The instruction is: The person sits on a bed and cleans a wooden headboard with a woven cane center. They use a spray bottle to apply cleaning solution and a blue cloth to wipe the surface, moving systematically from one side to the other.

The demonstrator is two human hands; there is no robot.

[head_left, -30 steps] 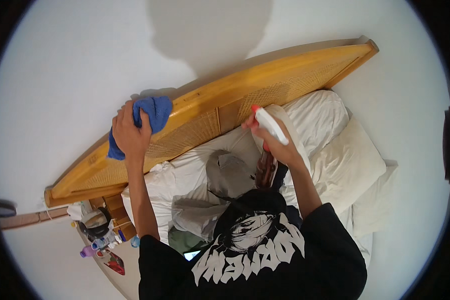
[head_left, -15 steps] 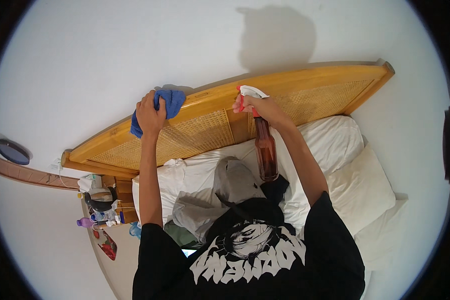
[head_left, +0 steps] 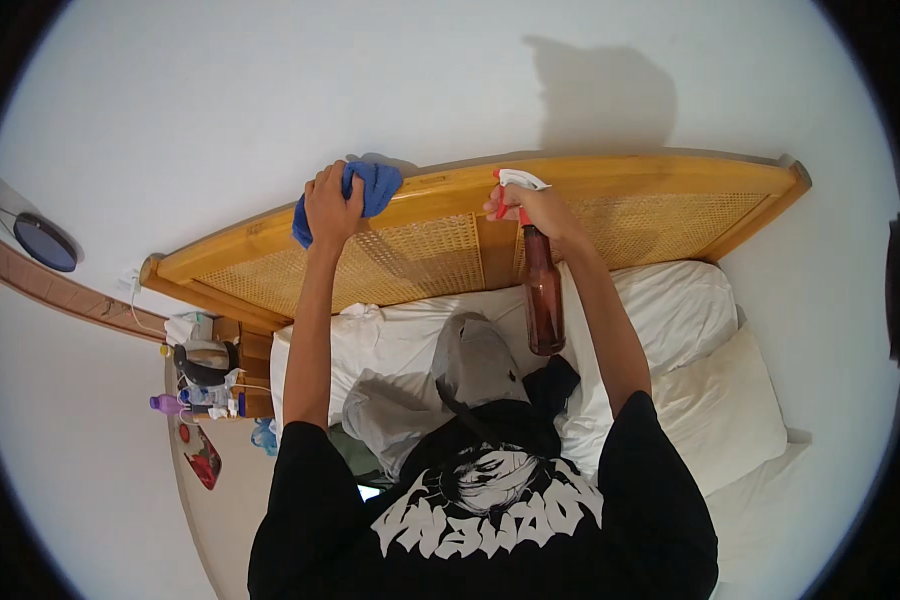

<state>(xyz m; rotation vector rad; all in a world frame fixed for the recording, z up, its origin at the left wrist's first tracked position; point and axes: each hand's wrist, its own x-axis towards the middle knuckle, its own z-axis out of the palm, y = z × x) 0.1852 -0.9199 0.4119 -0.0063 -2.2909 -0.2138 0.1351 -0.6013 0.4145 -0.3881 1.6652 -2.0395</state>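
Note:
A wooden headboard [head_left: 660,177] with woven cane panels stands against the wall. My left hand [head_left: 332,208] is closed over a blue cloth [head_left: 375,188], pressing it on the headboard's top rail left of the middle. In my right hand [head_left: 538,208] is a spray bottle [head_left: 544,300] with a brown see-through body and a white and red trigger head. It hangs nearly upright in front of the headboard's centre post, fingers at the red trigger. How much liquid it holds I cannot tell.
White pillows [head_left: 720,400] and a white sheet lie below the headboard. Grey clothing [head_left: 395,405] is bunched before me. At the left, a bedside table [head_left: 256,375] carries a kettle [head_left: 206,362], tissues and several bottles. A dark round object [head_left: 45,242] is on the left wall.
The view has shifted, so the headboard sits slightly lower and farther right. My left hand with the cloth has slid slightly rightward along the top rail. The spray bottle stays in my right hand.

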